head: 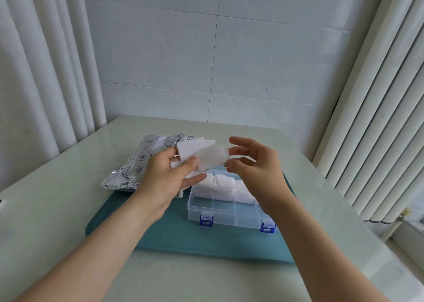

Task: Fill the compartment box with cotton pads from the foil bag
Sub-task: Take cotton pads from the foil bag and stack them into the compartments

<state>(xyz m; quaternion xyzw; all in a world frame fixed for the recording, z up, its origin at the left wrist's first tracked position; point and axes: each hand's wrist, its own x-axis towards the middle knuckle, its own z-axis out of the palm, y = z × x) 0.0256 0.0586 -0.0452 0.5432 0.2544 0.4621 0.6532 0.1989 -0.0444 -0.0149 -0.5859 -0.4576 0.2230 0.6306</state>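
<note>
**Head view: cotton pads fanned over the box**

Nearest us, the compartment box (229, 219) sits on a teal mat (183, 239) on the counter (68, 210), with white pads (223, 182) in its far row. Above it, our left hand (164, 180) grips a fan of cotton pads (206, 157). Our right hand (259, 166) pinches the front pad's edge between thumb and fingertips. Beyond the left hand lies the crumpled foil bag (125, 175).

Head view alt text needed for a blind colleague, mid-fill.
Left hand grips a fan of cotton pads above the clear compartment box, right hand fingertips at the top pad's edge. The box's far compartments hold pads; near ones look bare. Foil bag lies behind, left.
</note>
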